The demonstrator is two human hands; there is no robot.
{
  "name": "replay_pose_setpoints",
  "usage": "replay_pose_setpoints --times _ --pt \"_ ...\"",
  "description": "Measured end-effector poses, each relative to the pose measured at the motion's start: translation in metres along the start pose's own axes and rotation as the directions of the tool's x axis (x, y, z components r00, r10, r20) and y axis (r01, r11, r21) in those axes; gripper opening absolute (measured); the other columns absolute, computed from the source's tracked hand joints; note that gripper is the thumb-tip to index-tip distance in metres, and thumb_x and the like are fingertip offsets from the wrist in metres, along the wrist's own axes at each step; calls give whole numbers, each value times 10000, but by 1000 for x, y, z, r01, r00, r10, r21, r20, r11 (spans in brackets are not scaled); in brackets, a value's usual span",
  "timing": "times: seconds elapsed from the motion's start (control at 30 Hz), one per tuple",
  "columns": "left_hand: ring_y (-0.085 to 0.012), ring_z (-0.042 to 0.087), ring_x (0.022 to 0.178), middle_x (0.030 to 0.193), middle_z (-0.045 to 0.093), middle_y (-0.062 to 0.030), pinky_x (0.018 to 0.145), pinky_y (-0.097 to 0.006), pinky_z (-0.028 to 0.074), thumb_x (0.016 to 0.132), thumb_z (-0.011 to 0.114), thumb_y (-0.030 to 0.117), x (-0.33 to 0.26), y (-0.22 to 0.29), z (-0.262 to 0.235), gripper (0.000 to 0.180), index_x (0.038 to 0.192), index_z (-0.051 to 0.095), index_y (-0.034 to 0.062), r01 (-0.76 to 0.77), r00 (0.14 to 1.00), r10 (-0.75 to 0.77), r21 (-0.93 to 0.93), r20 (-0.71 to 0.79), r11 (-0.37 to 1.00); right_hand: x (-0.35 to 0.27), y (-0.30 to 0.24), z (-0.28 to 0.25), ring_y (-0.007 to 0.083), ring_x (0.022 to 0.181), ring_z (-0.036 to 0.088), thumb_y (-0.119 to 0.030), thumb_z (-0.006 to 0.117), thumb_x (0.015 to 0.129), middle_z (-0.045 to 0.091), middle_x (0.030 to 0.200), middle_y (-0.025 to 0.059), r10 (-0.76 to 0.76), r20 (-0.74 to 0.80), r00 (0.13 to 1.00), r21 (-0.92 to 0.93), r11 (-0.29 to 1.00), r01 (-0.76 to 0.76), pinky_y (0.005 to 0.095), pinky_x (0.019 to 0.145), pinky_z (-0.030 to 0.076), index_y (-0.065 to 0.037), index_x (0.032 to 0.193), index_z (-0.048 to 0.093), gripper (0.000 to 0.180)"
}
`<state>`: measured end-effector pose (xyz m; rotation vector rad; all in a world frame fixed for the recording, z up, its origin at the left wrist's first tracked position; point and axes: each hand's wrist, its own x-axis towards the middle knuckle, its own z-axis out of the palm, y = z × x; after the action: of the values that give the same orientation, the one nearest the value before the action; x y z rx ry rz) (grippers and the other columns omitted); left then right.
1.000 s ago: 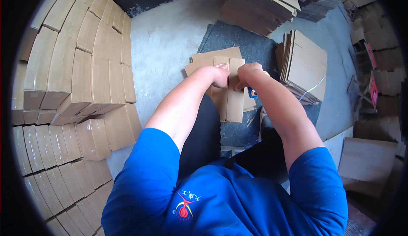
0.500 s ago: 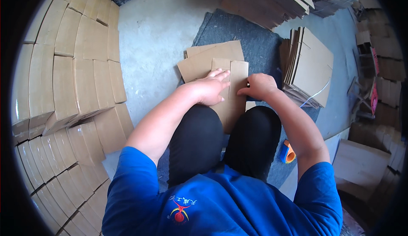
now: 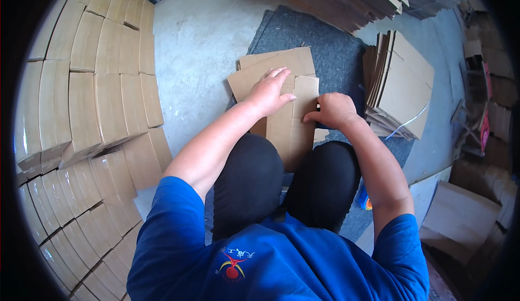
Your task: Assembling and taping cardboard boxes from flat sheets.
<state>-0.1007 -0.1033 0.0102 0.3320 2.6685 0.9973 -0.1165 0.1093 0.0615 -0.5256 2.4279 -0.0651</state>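
Slid farther: my left hand (image 3: 267, 93), fingers resting, thumb apart, on brown rectangular cardboard carton (image 3: 281, 130) just beyond my black-trousered knees (image 3: 250, 163). Right hand (image 3: 336, 110) at right edge, fingers curled; can't tell if clamped. Folding looks part done; remainder unclear.

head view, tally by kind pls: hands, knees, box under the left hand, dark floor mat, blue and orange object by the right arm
left hand and right hand: 2
knees: 2
box: 1
dark mat: 1
blue and orange object: 1
total: 7
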Motion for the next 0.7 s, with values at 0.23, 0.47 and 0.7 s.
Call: replay_pose_setpoints --times 0.23,0.47,0.7 --pt "-355 317 1409 1504 362 -166 1148 -421 319 818 745 261 4 20 7 727 1414 393 40 102 995 -103 130 1 986 -4 5 -5 283 846 692 -583 745 703 716 845 121 -13 21 1000 -24 1000 14 388 768 547 -77 816 740 518" --pt "-354 256 1440 1529 330 -151 1160 -438 296 813 747 273 2 18 3 745 1429 381 67 110 994 -110 25 18 994 -61 47 -50 286 827 689 -358 801 698 707 830 130 88 -253 964 81 994 -69 386 742 538 -95 941 729 365" --pt "-240 495 1213 1285 544 -121 1046 -388 391 940 594 409 6 73 -10 533 1302 523 24 140 975 -211 -524 -77 840 -127 95 -52 131 815 648 -286 850 728 704 885 65 127 -608 784 702 546 457 280 752 530 3 1006 708 426"
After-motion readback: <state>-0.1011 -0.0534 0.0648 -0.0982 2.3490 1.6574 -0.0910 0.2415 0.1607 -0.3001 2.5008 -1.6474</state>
